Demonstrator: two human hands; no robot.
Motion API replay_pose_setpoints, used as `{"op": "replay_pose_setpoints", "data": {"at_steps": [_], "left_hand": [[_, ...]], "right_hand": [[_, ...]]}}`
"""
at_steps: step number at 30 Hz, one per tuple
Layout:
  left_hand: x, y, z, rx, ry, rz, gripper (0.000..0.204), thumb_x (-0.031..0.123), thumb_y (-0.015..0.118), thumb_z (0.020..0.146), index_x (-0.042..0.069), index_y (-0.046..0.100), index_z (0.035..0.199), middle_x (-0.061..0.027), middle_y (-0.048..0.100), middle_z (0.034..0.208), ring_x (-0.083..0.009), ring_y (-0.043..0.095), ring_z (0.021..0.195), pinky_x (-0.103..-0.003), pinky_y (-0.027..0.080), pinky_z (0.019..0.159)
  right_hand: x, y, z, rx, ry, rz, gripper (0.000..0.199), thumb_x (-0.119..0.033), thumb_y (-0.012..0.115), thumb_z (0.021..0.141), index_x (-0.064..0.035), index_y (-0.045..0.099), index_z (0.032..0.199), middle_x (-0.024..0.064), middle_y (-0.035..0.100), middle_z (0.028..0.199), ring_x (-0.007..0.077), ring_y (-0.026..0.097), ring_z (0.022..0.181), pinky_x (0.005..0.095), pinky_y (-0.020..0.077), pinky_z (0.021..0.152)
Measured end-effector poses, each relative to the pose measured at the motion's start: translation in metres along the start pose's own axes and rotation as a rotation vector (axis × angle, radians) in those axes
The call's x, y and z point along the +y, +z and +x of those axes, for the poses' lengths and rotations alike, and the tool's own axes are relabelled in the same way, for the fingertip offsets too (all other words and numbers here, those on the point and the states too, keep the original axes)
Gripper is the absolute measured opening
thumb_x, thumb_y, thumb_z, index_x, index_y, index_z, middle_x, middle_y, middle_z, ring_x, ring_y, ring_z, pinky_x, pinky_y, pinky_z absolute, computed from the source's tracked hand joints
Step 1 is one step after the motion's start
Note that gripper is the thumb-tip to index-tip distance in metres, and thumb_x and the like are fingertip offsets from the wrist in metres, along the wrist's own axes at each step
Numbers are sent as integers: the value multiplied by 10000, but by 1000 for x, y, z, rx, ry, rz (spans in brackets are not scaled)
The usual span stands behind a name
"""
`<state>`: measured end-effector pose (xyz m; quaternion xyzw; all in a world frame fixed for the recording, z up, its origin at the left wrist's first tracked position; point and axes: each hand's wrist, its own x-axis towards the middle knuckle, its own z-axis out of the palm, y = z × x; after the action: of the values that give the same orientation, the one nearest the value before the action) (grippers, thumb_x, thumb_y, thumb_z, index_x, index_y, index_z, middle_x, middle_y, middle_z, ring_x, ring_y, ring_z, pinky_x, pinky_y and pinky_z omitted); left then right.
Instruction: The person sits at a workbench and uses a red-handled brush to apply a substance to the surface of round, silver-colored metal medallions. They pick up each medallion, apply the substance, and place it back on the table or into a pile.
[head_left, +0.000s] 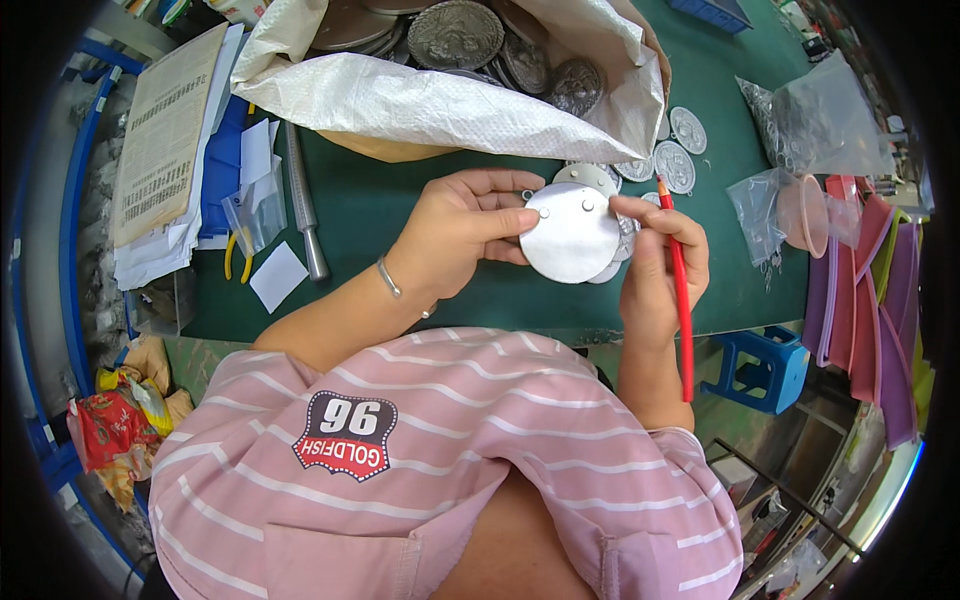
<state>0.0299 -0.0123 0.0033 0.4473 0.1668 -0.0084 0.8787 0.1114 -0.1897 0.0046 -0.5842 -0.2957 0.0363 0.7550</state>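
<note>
My left hand (450, 225) grips a round silver metal disc (570, 245) by its left edge, thumb on top. The disc's smooth face is up, with two small round studs near its upper part. My right hand (662, 265) holds a red pencil (684, 320) upright between the fingers, its tip pointing away from me. The right index fingertip is at the disc's right edge. Below and behind the held disc, other discs partly show, including a grey one (585, 175) with studs. Several embossed silver medallions (675, 168) lie on the table to the upper right.
A white woven sack (440, 115) full of embossed medallions (455, 36) stands ahead. To the left are a tapered metal rod (300, 200), papers (165, 140) and yellow-handled pliers (238, 258). Plastic bags (830, 120) and a pink cup (803, 215) sit right; a blue stool (762, 368) stands below.
</note>
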Motion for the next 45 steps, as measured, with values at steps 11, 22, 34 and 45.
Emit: {"op": "replay_pose_setpoints", "data": {"at_steps": [11,22,34,45], "left_hand": [[-1,2,-2,-52,-82,-174,291,84,518,858,-58,523,1111,-171,609,1004,-228,633,888,-321,541,755],[2,9,-6,-122,47,-162,255,97,485,880,-42,511,1092,-156,616,975,-220,638,872,-336,541,763],[-7,12,-7,-42,128,18,233,18,666,759,-38,615,980,-89,629,911,-130,601,785,-231,494,698],[-12,21,-13,-61,306,121,142,-43,659,746,-79,628,880,-61,611,858,-106,611,783,-206,500,679]], "right_hand": [[11,-11,-4,-198,-196,-43,685,-139,842,528,-80,360,1010,273,511,1159,334,495,1136,427,388,968],[12,-15,-6,-165,-254,74,669,-78,834,534,-89,356,1002,313,477,1180,373,469,1155,448,417,948],[4,-11,-7,-154,-377,-210,465,-315,662,783,2,486,1075,247,551,1089,322,550,996,380,454,817],[-12,22,5,-183,-440,-296,46,-6,556,796,-25,526,768,76,564,688,198,503,579,321,397,619]]}}
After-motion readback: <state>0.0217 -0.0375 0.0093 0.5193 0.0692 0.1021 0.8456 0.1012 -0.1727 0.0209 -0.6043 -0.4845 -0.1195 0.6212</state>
